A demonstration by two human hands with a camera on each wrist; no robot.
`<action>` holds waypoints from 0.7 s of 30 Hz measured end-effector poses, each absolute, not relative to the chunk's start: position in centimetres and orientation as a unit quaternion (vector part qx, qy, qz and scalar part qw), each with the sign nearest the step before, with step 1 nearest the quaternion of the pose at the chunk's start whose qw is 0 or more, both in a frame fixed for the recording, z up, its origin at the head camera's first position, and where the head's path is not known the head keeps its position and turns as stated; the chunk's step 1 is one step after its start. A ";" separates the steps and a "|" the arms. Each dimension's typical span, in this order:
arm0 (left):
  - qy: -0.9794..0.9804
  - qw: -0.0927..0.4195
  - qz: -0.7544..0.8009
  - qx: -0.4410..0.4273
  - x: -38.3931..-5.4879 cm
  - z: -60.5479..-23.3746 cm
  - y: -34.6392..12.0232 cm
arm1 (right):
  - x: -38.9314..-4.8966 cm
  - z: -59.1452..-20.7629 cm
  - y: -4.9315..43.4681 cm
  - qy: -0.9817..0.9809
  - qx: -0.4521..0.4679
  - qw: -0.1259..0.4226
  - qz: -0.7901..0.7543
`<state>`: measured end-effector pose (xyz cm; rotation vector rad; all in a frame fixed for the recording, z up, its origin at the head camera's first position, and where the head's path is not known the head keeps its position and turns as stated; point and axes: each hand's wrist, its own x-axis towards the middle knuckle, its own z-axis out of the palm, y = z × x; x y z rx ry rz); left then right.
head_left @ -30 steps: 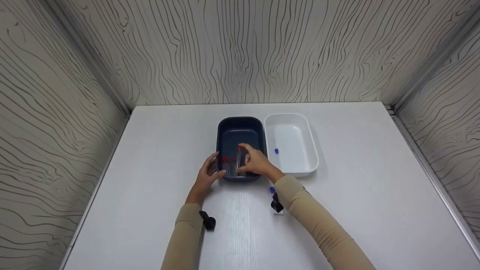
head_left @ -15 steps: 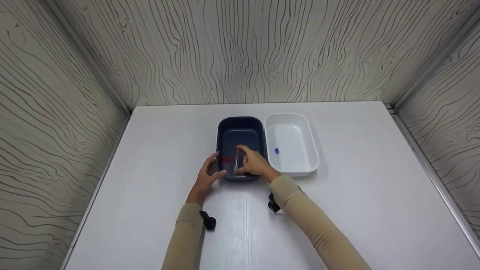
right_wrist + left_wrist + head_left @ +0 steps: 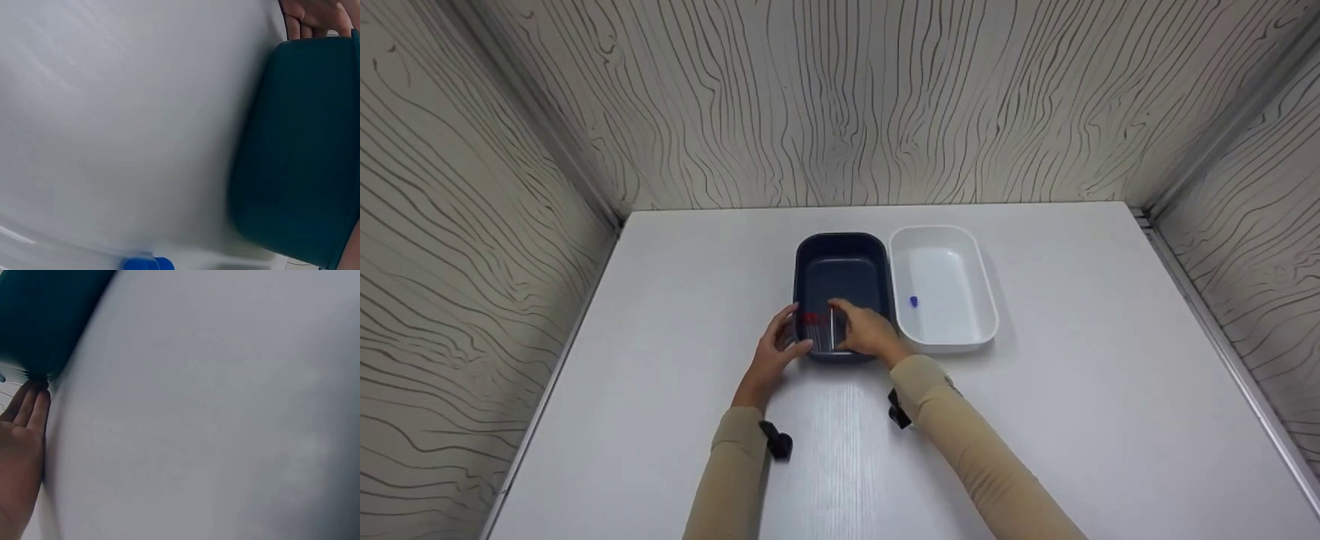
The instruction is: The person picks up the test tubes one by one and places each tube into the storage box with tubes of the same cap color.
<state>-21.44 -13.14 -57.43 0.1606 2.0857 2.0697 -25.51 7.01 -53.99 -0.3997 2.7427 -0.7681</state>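
In the head view a dark blue tray stands mid-table. My left hand grips its near left corner, thumb at the rim and fingers along the outer wall; the left wrist view shows those fingers against the side. Over the tray's near part, my right hand pinches a clear tube with a red cap between thumb and finger. Several similar red-capped tubes lie side by side in the tray, left of the held one. The right hand's grip is out of frame in the right wrist view.
A white tray adjoins the dark one on the right, with a small blue piece inside. Blue caps show at the bottom of the right wrist view. Wood-patterned walls enclose the table's back and sides.
My right hand has moved slightly left and down with the tube, bringing it beside the other tubes. A blue-capped object near the right sleeve is now hidden in the head view. The left hand stays put.
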 end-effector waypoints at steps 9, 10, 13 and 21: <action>0.691 0.108 0.714 0.046 -21.5 -57.6 -13.1 | -25.4 -54.0 6.9 0.949 -0.142 0.134 -0.247; 0.689 0.108 0.715 0.046 -21.5 -57.6 -13.1 | -25.4 -54.0 6.9 0.949 -0.141 0.135 -0.246; 0.690 0.107 0.714 0.050 -21.5 -57.6 -13.1 | -25.4 -54.0 6.9 0.950 -0.135 0.141 -0.244; 0.697 0.104 0.707 0.057 -21.5 -57.6 -13.3 | -25.5 -54.1 6.8 0.949 -0.125 0.145 -0.251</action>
